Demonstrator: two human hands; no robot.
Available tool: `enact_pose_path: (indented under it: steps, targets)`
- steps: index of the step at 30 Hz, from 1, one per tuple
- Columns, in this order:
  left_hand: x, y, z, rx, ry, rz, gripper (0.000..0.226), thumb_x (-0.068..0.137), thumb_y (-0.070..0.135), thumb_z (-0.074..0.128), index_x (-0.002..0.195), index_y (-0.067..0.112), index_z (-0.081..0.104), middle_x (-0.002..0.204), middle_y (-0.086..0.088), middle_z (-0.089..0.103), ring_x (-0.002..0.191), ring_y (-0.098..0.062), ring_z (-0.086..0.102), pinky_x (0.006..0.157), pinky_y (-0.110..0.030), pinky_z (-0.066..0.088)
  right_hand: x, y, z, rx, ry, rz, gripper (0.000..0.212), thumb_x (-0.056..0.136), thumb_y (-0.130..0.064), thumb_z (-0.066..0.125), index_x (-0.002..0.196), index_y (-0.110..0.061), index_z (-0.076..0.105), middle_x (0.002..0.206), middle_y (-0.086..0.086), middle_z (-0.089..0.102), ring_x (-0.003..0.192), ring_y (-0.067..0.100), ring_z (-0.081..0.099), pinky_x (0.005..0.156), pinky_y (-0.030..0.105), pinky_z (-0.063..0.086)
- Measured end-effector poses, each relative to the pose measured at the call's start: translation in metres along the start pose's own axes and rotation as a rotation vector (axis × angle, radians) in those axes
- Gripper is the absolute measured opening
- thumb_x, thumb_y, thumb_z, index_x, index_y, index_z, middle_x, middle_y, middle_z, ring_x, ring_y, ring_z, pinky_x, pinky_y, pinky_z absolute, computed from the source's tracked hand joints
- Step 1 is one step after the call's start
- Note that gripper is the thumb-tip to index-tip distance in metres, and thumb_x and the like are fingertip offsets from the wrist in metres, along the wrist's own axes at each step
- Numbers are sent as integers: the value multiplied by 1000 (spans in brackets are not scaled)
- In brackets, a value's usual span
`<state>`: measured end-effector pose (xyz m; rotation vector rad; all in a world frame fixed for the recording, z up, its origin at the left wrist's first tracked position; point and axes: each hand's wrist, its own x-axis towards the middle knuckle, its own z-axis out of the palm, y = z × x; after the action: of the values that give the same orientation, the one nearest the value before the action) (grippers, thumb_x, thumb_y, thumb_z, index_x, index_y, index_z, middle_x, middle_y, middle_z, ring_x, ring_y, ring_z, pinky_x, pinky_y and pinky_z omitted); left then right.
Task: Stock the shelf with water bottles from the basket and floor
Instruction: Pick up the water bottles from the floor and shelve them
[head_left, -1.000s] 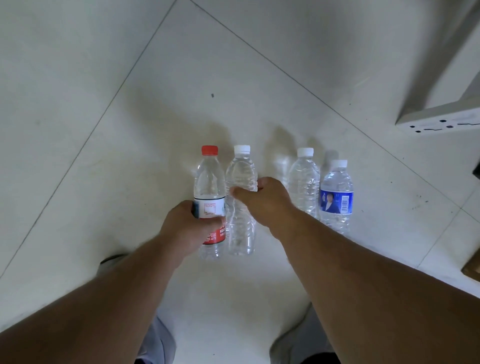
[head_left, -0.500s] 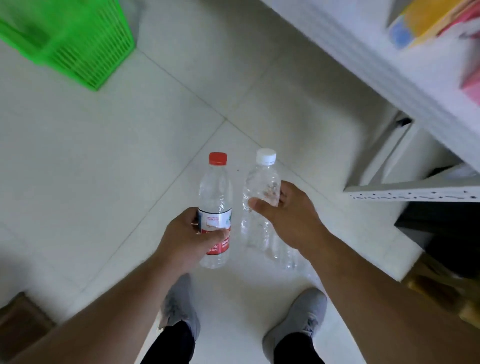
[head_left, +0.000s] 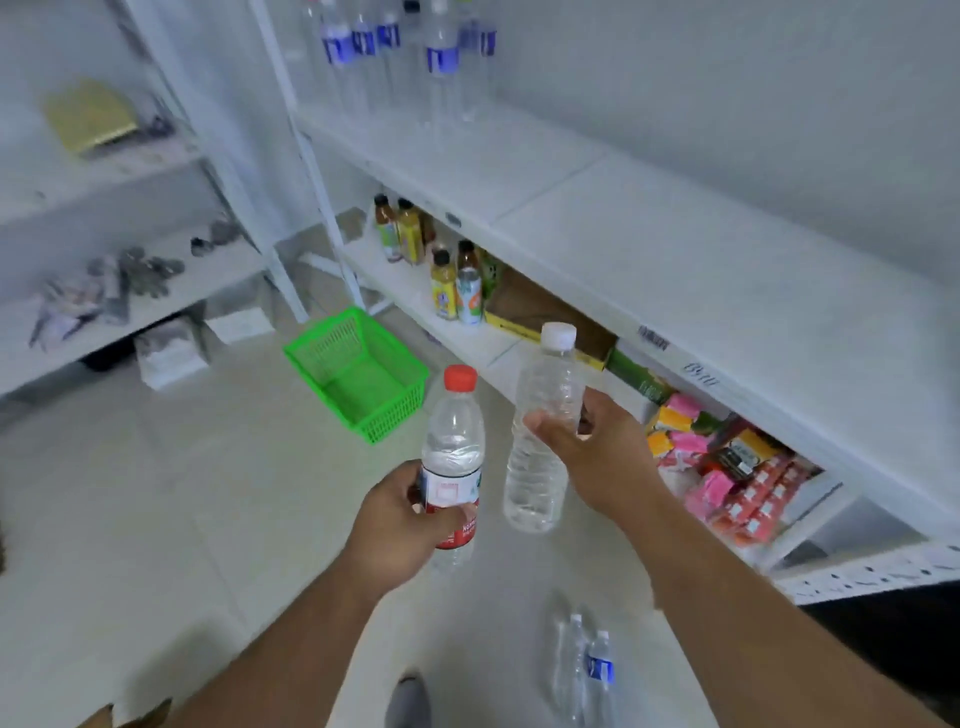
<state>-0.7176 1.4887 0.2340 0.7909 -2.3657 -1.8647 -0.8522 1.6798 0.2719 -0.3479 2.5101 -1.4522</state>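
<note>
My left hand (head_left: 400, 525) grips a red-capped water bottle (head_left: 453, 441) with a red and white label, held upright in the air. My right hand (head_left: 592, 452) holds a clear white-capped bottle (head_left: 543, 415) with no label, tilted slightly right. Two more bottles (head_left: 584, 670), one with a blue label, stand on the floor below my right forearm. An empty green basket (head_left: 358, 371) sits on the floor ahead. The white shelf (head_left: 649, 249) runs along the right, with several blue-labelled water bottles (head_left: 410, 57) standing at its far end.
The lower shelf holds juice bottles (head_left: 452, 280), a cardboard box (head_left: 540, 312) and pink and orange packets (head_left: 727, 483). A second white rack (head_left: 104, 270) with grey items stands at the left. My shoe (head_left: 408, 701) shows at the bottom.
Both hands lifted their bottles off the floor and rose. The view swung up from the floor to the shelves; the other two bottles stayed on the floor.
</note>
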Motion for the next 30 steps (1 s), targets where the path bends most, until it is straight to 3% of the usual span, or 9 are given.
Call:
enact_pose_path:
  steps: [2,4,8,13,22,27,30]
  targets:
    - [-24,29,-13,-13,56,52,34,71,3,84,93,25,71,88,16,75,76,4,67,65,-7,49,-9,-36,-14,-24,-15,-77,42,75,-69,64,99,-35,65,86,-15,72,79,1,66,70,25,53]
    - [-43,54,-27,-29,114,92,35,71,2,84,94,25,70,87,18,75,76,5,67,64,-7,48,-16,-65,-23,-11,-40,-142,42,75,-71,64,101,-38,65,87,-19,72,79,-2,66,69,24,53]
    - [-65,88,-52,-45,236,139,36,70,7,85,96,26,70,88,13,76,81,2,68,65,-9,48,-23,-113,-27,36,-83,-264,37,78,-61,69,108,-41,65,92,-29,71,84,-11,65,74,21,52]
    - [-68,109,-85,-63,342,177,40,68,16,88,100,29,68,95,9,75,87,-1,68,72,-13,50,-21,-161,-12,94,-118,-349,28,80,-51,74,106,-42,67,95,-27,72,86,-8,67,77,26,55]
    - [-40,107,-162,-92,344,229,44,70,15,85,107,29,65,96,11,74,85,7,65,64,-7,49,1,-220,48,108,-49,-339,30,79,-48,76,104,-32,69,93,-18,74,87,-2,68,84,36,57]
    - [-21,102,-215,-70,301,232,43,69,18,86,105,31,66,96,10,74,85,3,67,76,-20,55,8,-254,87,95,-4,-335,24,80,-48,75,101,-41,68,92,-26,72,86,-9,67,78,27,54]
    - [-9,99,-240,-64,285,234,42,68,17,87,101,32,65,93,8,74,81,6,66,73,-17,54,14,-272,108,83,3,-326,16,81,-50,74,93,-44,65,86,-33,70,80,-14,65,67,18,48]
